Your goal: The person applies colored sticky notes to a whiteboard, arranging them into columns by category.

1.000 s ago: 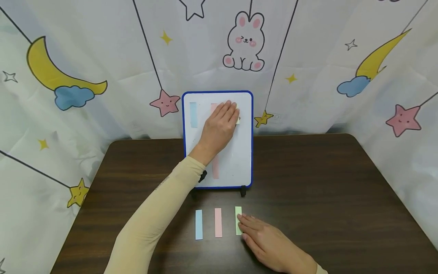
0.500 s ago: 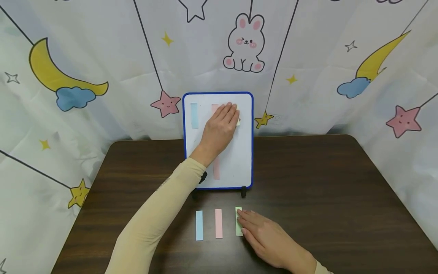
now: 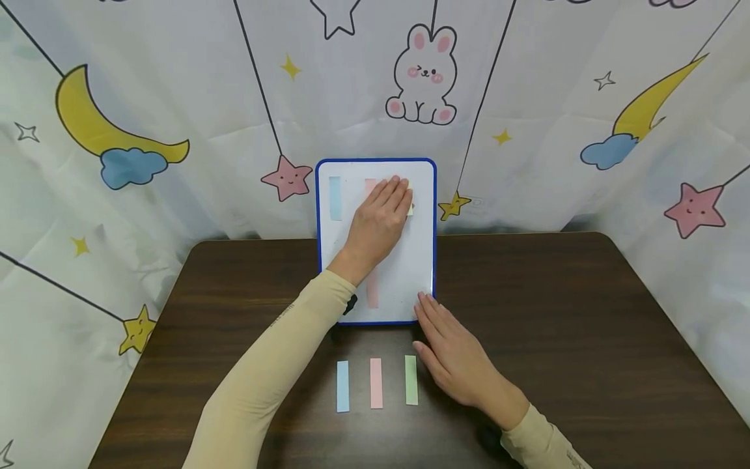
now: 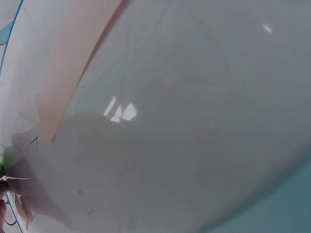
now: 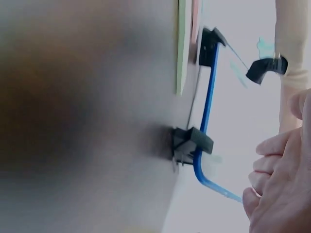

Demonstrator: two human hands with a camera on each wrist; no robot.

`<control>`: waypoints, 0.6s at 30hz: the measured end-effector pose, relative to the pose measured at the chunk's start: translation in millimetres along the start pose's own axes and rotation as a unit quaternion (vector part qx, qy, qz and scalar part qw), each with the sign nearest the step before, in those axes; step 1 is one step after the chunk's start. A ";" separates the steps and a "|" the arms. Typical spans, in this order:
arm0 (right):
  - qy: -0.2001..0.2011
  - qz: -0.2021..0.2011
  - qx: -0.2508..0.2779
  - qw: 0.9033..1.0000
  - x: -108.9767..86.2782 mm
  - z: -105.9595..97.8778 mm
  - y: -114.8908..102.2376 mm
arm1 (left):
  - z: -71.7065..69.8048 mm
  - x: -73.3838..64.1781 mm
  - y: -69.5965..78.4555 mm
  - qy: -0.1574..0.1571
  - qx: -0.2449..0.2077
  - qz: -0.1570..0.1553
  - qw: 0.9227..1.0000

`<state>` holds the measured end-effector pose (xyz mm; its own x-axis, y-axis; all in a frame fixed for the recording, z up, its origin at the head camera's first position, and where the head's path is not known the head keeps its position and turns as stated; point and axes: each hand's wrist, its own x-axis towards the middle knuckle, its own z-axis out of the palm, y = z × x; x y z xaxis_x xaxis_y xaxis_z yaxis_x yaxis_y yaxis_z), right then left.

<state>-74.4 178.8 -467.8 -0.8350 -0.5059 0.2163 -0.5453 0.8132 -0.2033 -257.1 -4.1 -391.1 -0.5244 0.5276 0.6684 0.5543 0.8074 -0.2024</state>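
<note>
A whiteboard point(image 3: 404, 260) with a blue rim stands upright on the table. My left hand point(image 3: 377, 218) lies on its upper part with straight fingers, over a pale green strip point(image 3: 410, 210) that is mostly hidden. Also on the board are a light blue strip point(image 3: 335, 198), an upper pink strip point(image 3: 370, 187) partly covered by the hand, and a lower pink strip point(image 3: 372, 290). My right hand point(image 3: 457, 355), fingers extended, is at the board's lower right corner and holds nothing. On the table before the board lie blue point(image 3: 342, 386), pink point(image 3: 376, 383) and green point(image 3: 411, 380) strips.
Black stand feet point(image 5: 192, 144) support the board's bottom edge. The dark wooden table point(image 3: 556, 312) reaches back to a white curtain point(image 3: 539, 176) printed with moons, stars and a rabbit. My left sleeve point(image 3: 275, 365) crosses the table's left side.
My right hand has left the green strip on the table and moved forward to the board's lower right corner. The left hand stays on the board; the view has shifted slightly.
</note>
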 end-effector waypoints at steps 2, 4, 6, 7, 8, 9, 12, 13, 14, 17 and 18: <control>0.001 0.006 -0.005 1.000 9.9 1.2 2.4 | 0.0 -0.7 -0.1 -0.002 -0.002 -0.001 1.000; 0.006 0.008 -0.013 1.000 19.2 2.5 4.7 | 0.3 -0.7 0.1 -0.006 -0.001 0.000 1.000; 0.015 0.006 -0.019 1.000 27.5 2.7 6.5 | 0.4 -0.5 0.8 -0.011 -0.002 0.002 1.000; 0.017 0.006 -0.021 1.000 31.2 3.0 7.5 | 0.7 -0.3 1.0 -0.014 -0.001 0.003 1.000; 0.021 0.006 -0.025 0.999 35.0 3.4 8.6 | 0.8 0.0 1.2 -0.015 0.000 0.004 1.000; 0.023 0.007 -0.028 0.999 38.5 3.7 9.7 | 1.0 0.2 1.3 -0.016 0.002 0.005 1.000; 0.028 0.012 -0.034 0.999 48.1 4.6 12.3 | 1.3 0.2 0.8 -0.017 0.008 0.003 1.000; 0.027 0.015 -0.037 0.999 50.6 5.0 13.1 | 1.4 0.0 0.5 -0.018 0.009 0.003 1.000; 0.026 0.019 -0.039 0.999 52.6 5.2 13.7 | 1.1 -0.2 0.3 -0.018 0.010 0.004 1.000; 0.016 0.027 -0.040 0.999 55.5 6.0 14.8 | 0.8 -1.0 -0.6 -0.019 0.011 0.005 1.000; 0.012 0.028 -0.040 0.999 55.7 6.3 15.0 | 0.7 -1.2 -0.8 -0.019 0.011 0.006 1.000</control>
<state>-129.6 161.0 -464.8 -0.8615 -0.4524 0.2304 -0.4893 0.8610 -0.1390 -257.4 -5.2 -392.2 -0.5418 0.5473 0.6380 0.5467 0.8060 -0.2271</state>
